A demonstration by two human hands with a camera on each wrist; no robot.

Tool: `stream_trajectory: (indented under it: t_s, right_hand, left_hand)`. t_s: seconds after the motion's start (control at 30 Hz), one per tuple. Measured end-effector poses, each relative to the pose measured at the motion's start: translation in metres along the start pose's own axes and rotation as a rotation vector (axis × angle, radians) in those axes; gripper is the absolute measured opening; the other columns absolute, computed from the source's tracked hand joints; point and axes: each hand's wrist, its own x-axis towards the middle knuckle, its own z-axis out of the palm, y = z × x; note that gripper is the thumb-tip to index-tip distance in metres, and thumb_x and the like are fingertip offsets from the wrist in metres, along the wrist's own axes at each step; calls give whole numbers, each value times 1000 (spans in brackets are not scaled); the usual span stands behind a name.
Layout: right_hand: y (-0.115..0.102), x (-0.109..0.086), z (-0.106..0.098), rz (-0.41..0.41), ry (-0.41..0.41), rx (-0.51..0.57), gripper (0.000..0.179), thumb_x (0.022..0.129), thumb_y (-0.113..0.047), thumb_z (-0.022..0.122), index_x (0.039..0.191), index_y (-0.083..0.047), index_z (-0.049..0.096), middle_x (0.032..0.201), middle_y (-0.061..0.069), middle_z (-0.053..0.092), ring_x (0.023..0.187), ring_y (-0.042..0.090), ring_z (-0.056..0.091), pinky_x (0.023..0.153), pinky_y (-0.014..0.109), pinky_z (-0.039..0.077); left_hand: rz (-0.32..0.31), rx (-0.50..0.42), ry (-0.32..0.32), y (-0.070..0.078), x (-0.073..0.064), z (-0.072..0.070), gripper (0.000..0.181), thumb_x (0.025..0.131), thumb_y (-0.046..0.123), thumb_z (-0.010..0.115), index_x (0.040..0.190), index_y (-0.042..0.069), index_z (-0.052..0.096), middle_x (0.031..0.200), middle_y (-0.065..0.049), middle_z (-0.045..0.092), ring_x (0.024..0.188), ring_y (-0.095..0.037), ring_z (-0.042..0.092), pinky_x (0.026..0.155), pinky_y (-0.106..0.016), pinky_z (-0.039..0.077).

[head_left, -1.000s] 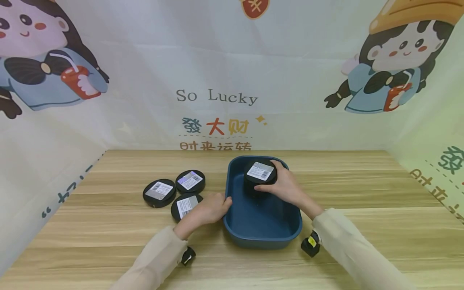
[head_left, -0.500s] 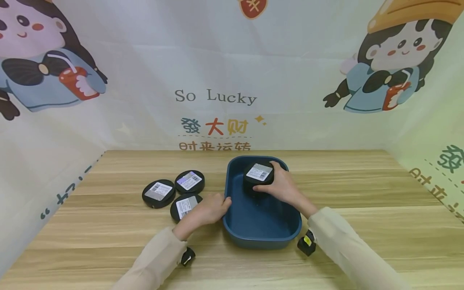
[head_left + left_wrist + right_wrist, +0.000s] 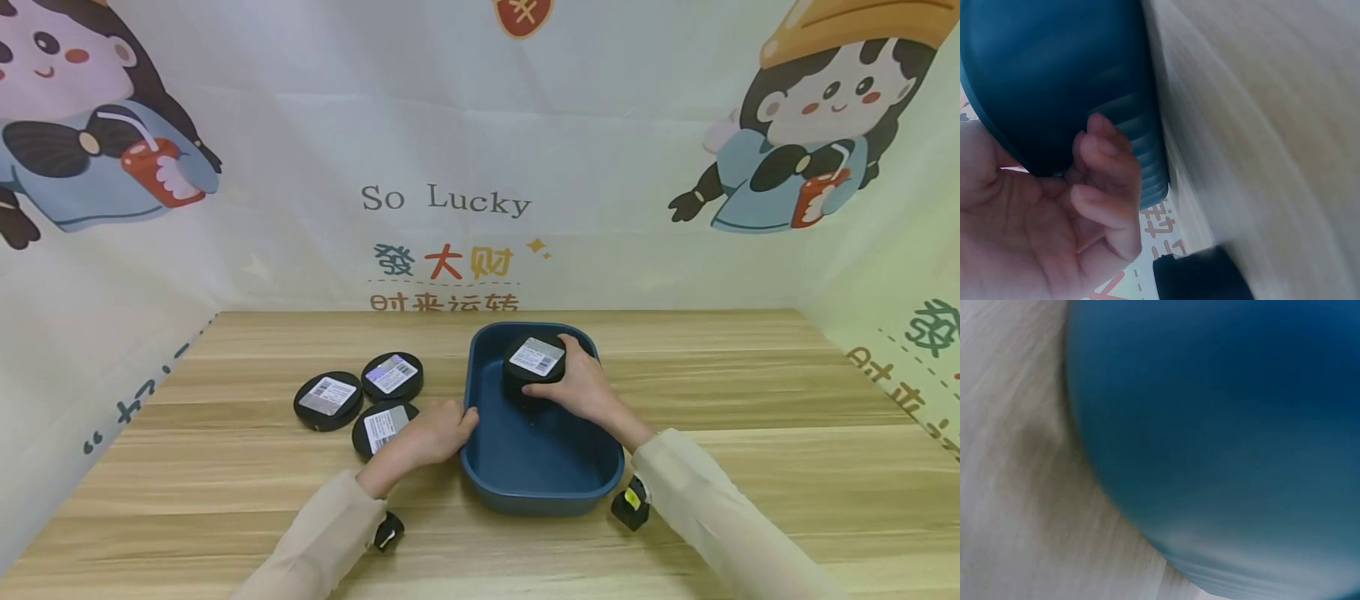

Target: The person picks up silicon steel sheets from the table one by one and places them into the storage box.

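Note:
A deep blue plastic bin (image 3: 536, 462) with rounded corners stands on the table. Its left rim is pinched by my left hand (image 3: 433, 435), thumb over the edge; in the left wrist view the fingers (image 3: 1107, 156) curl against the bin's outer wall (image 3: 1054, 69). Inside the bin, toward the far end, my right hand (image 3: 581, 385) grips a black round flat container (image 3: 517, 379) with a white label on top, thumb at the near side and fingers at the far side. Only the bin's outer wall (image 3: 1229, 456) fills the right wrist view, and that hand is hidden there.
Left of the bin, several similar black round containers lie label up: one at the far left (image 3: 328, 400), one behind (image 3: 392, 375) and one nearer (image 3: 382, 427), partly covered by the left hand. A printed cloth (image 3: 600, 208) surrounds the wooden table (image 3: 750, 375).
The right wrist and forearm have shifted slightly left, with the held container staying at the bin's far end. The left hand keeps its place on the rim.

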Motion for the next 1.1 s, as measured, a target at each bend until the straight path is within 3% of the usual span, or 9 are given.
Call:
stream_trajectory:
  t_s: [0.43,0.9,1.1]
  right_hand:
    - [-2,3,3,52,-15,-42,90,69,-31,74,130,13,26,118,29,47,101,35,50,86,44,39]
    - [-1,4,4,15,-74,-92,96,73,-36,69,133,15,15,129,33,35,113,38,43,92,45,36]
    - [-4,0,2,38,-109,-84,101,73,-32,71,134,16,6,130,37,29,116,42,38,93,47,34]
  left_hand:
    - [-11,-20,-4,1,-1,-1,36,92,15,36,57,9,45,52,-4,45,46,-16,44,47,-26,33]
    - [-6,-2,4,0,-1,-1,36,91,15,36,57,8,45,53,-4,45,48,-17,44,48,-27,34]
    - [-2,-2,4,1,-1,-1,36,91,15,36,58,8,45,54,-4,44,50,-18,45,49,-28,35]
